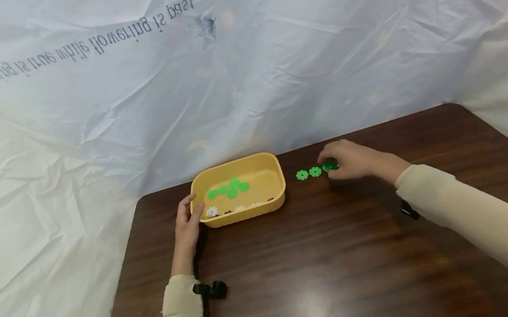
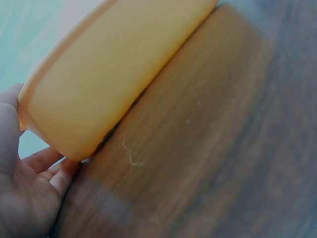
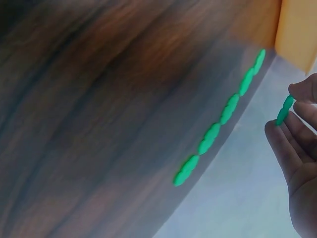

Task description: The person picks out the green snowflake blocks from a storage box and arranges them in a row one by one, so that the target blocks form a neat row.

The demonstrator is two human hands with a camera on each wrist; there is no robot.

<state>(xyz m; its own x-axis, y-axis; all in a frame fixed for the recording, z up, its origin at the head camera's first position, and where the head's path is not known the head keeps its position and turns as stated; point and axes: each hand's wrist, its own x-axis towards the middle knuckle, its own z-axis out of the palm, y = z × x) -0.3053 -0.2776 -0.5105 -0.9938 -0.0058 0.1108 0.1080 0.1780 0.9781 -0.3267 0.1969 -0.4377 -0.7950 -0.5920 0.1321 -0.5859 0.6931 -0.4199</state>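
A yellow plastic tub (image 1: 243,216) stands towards the back of the table, with several green snowflake discs (image 1: 223,190) and some white ones (image 1: 212,211) inside. My left hand (image 1: 188,228) grips its left end; the left wrist view shows the thumb near the rim and the fingers low against the end wall. Right of the tub, my right hand (image 1: 351,159) pinches a green snowflake disc (image 3: 284,110) between thumb and fingertips. A row of several green discs (image 3: 210,138) lies on the table beside that hand, partly hidden by it in the head view.
The dark wooden table (image 1: 302,273) has its back edge just behind the tub and the disc row. White printed sheeting (image 1: 240,72) hangs behind and at the sides. Small dark pieces show along the tub's near inner wall.
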